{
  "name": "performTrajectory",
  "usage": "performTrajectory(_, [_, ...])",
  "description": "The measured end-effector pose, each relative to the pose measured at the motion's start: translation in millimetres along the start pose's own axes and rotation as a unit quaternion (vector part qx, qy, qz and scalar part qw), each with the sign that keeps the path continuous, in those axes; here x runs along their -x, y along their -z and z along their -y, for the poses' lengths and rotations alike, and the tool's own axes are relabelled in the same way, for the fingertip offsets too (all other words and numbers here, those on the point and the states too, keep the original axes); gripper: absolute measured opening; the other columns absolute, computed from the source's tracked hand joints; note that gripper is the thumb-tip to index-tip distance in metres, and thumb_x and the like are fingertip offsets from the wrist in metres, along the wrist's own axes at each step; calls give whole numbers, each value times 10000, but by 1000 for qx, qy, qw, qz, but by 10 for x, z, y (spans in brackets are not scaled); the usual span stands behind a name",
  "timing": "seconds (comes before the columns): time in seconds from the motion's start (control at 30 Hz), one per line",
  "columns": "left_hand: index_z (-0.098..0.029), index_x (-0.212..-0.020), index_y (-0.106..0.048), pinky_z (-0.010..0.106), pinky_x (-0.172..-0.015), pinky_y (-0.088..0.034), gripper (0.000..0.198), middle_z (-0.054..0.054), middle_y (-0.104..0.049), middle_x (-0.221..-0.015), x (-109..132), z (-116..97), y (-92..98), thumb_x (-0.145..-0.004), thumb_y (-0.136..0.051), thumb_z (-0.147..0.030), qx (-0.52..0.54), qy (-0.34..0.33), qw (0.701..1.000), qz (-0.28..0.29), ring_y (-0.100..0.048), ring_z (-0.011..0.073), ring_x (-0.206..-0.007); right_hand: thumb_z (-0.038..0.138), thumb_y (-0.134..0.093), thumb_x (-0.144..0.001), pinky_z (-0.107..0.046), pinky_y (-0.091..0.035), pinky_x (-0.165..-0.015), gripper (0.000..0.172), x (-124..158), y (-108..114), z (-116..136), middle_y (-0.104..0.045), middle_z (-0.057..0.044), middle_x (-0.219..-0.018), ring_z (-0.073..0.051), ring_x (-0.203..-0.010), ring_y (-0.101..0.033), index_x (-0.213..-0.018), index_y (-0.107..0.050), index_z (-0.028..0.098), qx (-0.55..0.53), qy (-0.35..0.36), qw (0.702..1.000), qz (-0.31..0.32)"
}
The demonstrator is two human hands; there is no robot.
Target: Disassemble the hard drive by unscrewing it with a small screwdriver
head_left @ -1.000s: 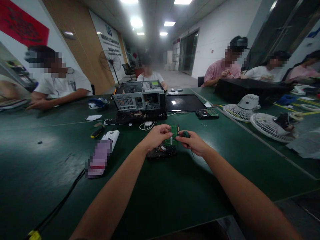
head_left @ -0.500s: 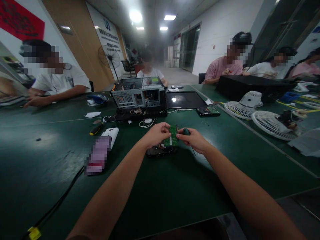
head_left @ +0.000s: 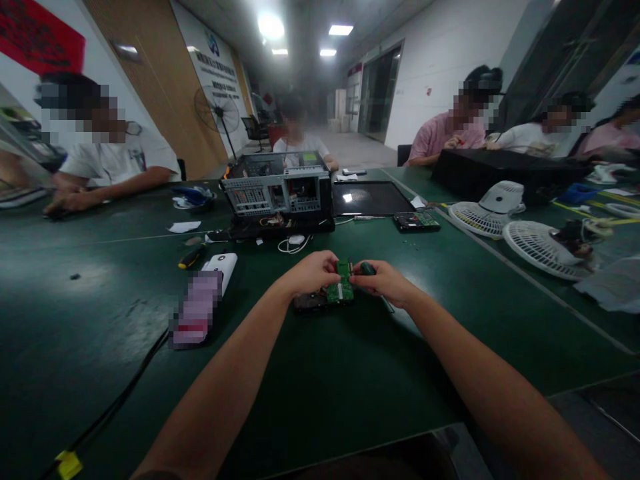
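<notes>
A green circuit board (head_left: 341, 291) is tilted over a black hard drive (head_left: 311, 303) on the table. My left hand (head_left: 316, 272) is closed on the board's left edge, thumb and fingers pinching it. At the board's right edge are the fingertips of my right hand (head_left: 383, 280), which is closed too. That hand also keeps a screwdriver (head_left: 369, 268) with a dark green handle, its shaft pointing down toward me. Part of the drive is hidden beneath the board and my left hand.
An open computer case (head_left: 277, 193) stands behind my hands, beside a black panel (head_left: 373, 199). Another hard drive (head_left: 417, 222) lies right. At left are a phone (head_left: 200, 300) and a yellow-black screwdriver (head_left: 193, 257). White fan parts (head_left: 543, 250) sit far right. Several people sit around the table.
Both hands have come down slightly with the circuit board, which is now lower and flatter over the hard drive. The screwdriver has shifted a little with my right hand.
</notes>
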State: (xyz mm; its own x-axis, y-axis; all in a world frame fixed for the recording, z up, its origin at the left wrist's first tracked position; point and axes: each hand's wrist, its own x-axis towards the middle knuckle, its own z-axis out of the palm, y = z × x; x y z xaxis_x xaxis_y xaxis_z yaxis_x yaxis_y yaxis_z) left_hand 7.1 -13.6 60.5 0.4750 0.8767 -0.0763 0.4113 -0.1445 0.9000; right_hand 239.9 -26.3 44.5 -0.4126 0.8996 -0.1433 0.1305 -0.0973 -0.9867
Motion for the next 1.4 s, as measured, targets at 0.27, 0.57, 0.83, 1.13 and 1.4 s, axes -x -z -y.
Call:
performTrajectory(0.27, [-167,-1038,-632,313,-677,-539,295,73,-714,-945,-19,19,-2,-775,-738,-248,-5,-5,1000,-9,-683,198,-807,344,-849,-734,-241,-223,-461,312,1,4,0,-513,51,-629,-78,-514,-404,-921,-656,184,6,-1,1000,-4])
performTrajectory(0.57, [-174,-1038,-630,312,-675,-534,286,77,-722,-951,0,14,32,-782,-733,-247,-12,-9,1000,3,-690,211,-831,372,-858,-720,-240,-226,-467,331,19,-18,24,-515,51,-636,-78,-522,-398,-911,-665,183,5,6,1000,6])
performTrajectory(0.83, [-173,-1046,-625,322,-690,-534,283,82,-715,-959,24,-30,16,-788,-719,-245,-23,-14,1000,1,-688,218,-848,364,-854,-730,-248,-228,-466,301,15,-17,22,-502,48,-629,-83,-520,-388,-891,-666,192,16,11,1000,-1])
performTrajectory(1.13, [-177,-1038,-625,318,-680,-534,286,81,-712,-967,40,-46,35,-787,-732,-262,-32,-14,999,12,-687,219,-842,382,-846,-737,-240,-249,-464,299,24,-1,27,-520,44,-617,-85,-518,-401,-893,-680,188,40,20,999,4])
performTrajectory(1.4, [-178,-1055,-628,321,-686,-539,297,85,-719,-997,9,9,46,-790,-735,-259,-30,-16,999,23,-697,227,-873,400,-846,-714,-237,-270,-480,320,-3,4,-15,-536,46,-635,-84,-528,-416,-870,-676,180,47,23,999,2])
